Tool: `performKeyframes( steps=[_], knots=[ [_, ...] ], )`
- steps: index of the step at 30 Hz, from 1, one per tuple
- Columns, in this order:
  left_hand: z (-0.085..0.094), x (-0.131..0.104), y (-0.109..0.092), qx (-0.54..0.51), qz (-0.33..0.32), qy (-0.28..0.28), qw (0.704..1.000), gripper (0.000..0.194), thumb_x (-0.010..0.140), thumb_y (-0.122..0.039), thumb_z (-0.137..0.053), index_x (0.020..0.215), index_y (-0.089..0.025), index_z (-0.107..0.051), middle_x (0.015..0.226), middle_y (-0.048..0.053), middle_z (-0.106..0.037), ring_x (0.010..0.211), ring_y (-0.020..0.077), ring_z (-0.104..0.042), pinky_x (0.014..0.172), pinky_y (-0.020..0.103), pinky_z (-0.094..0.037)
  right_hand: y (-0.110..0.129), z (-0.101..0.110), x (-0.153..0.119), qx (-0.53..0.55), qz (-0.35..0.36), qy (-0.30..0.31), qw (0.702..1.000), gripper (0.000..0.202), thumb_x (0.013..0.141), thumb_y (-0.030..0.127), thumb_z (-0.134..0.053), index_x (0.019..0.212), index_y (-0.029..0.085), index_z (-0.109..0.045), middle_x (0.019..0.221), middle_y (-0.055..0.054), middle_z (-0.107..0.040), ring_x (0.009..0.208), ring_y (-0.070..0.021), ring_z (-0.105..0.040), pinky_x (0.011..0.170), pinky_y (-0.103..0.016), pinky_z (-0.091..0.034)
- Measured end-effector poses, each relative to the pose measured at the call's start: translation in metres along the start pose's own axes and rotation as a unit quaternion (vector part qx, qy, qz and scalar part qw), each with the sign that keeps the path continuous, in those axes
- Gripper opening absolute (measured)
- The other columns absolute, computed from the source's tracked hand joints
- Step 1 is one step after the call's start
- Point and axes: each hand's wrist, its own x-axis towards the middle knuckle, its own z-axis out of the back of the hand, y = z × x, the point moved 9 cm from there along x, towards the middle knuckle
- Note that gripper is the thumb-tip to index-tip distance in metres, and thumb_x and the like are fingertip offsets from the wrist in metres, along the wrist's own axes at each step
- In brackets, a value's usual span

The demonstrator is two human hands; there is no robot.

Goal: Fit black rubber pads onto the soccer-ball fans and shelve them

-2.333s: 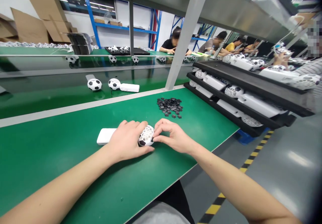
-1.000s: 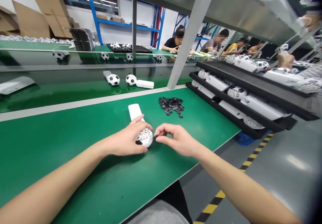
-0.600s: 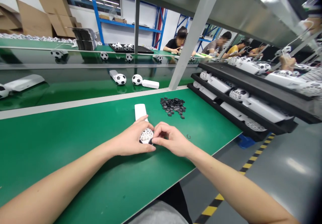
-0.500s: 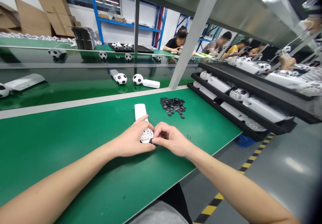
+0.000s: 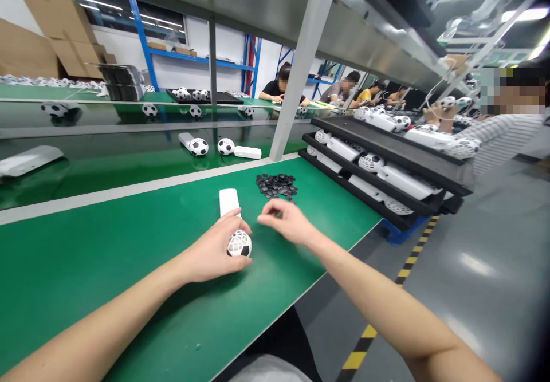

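Observation:
My left hand [image 5: 215, 248] is wrapped round a white lattice ball [image 5: 239, 244] with some black patches, low over the green table [image 5: 141, 267]. A white flat body [image 5: 229, 202] extends from the ball beyond my fingers. My right hand [image 5: 287, 220] is apart from the ball, to its upper right, with thumb and index finger pinched together. Whether anything small sits between those fingertips cannot be made out. Just beyond my right hand lies a pile of small black pieces [image 5: 277, 185].
Stacked black trays [image 5: 378, 184] holding white ball-ended units stand at the right. A grey post [image 5: 296, 78] rises behind the pile. Finished-looking ball units [image 5: 198, 146] lie on the dark green strip beyond. Several people sit farther back; a person in striped sleeves [image 5: 498, 136] is at the right.
My right hand has drawn away from the ball toward the black pieces. A black patch now shows on the ball's near right side. The view has shifted, bringing the striped person further in.

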Motion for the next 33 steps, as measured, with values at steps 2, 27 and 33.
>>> performKeyframes(
  steps=[2,27,33],
  knots=[
    [-0.001,0.0,0.003,-0.01,-0.001,0.006,1.0,0.039,0.067,-0.041,-0.061,0.099,-0.023,-0.049,0.135,0.011,-0.036,0.129,0.0315,-0.025,0.098,0.047,-0.032,-0.018,0.041,0.004,-0.183,-0.004,-0.107,0.977,0.015,0.075,0.03,-0.059,0.083,0.018,-0.06,0.088,-0.004,-0.059,0.078,-0.014,-0.053,0.074,-0.028,-0.042],
    [0.035,-0.001,0.033,0.05,0.072,-0.037,0.995,0.045,0.056,-0.037,-0.067,0.097,-0.024,-0.052,0.097,0.002,-0.042,0.081,0.0189,-0.052,0.068,0.03,-0.045,0.013,-0.005,0.017,-0.22,0.103,0.039,0.969,0.026,0.085,0.021,-0.04,0.101,0.021,-0.06,0.096,-0.007,-0.062,0.089,-0.0187,-0.057,0.078,-0.032,-0.044],
    [0.042,0.002,0.036,0.007,0.011,-0.023,1.0,0.049,0.055,-0.03,-0.069,0.101,-0.022,-0.051,0.098,0.001,-0.048,0.09,0.0196,-0.05,0.08,0.032,-0.042,0.048,-0.043,0.016,0.081,0.083,0.112,0.987,0.01,0.083,0.024,-0.046,0.086,0.019,-0.054,0.08,-0.001,-0.058,0.073,-0.0131,-0.055,0.068,-0.027,-0.046]
  ],
)
